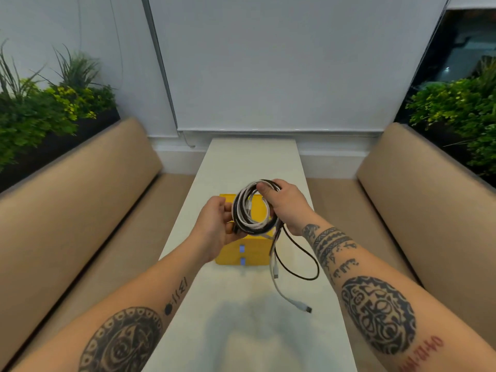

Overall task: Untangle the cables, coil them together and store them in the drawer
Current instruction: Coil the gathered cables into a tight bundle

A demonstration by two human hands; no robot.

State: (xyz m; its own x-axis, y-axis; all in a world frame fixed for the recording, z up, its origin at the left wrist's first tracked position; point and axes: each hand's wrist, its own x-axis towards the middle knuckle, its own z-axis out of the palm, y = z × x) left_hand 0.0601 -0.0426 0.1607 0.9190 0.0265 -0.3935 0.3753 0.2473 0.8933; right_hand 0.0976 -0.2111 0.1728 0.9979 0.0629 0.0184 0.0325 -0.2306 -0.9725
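Observation:
A coil of black and white cables (243, 210) hangs in the air above a yellow drawer box (255, 251) on the white table. My left hand (214, 224) grips the coil's lower left side. My right hand (281, 202) pinches its top right, thumb over the strands. Loose ends trail down below the coil: a black loop (308, 264) and a white cable ending in a plug (307, 308). The drawer box has two small blue handles (242, 255) on its front, and both drawers look closed.
The narrow white table (241, 331) runs away from me between two tan upholstered benches (80, 210) (418, 197). Green plants stand behind each bench. A white roller blind (281, 63) covers the wall ahead.

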